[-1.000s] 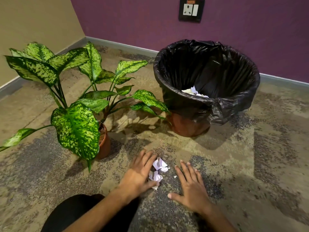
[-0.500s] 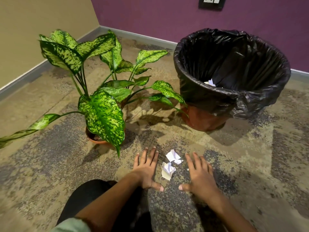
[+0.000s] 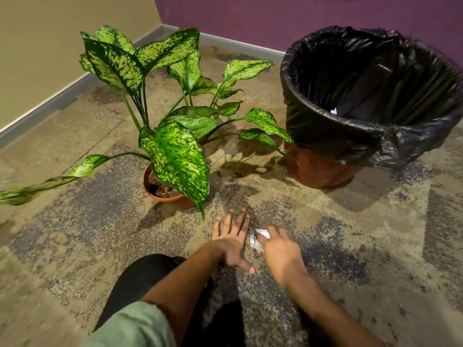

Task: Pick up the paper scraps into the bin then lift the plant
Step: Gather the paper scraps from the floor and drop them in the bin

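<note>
Curling over the white paper scraps on the carpet, the right hand is gripping them (partly hidden); the left hand is lying flat, fingers spread, just beside.

Glossy, crinkled black plastic liner over smooth terracotta-coloured bin. Waxy, mottled green leaves of plant; matt terracotta pot. Crumpled white paper scraps. Rough, speckled carpet. Matt painted walls.
</note>
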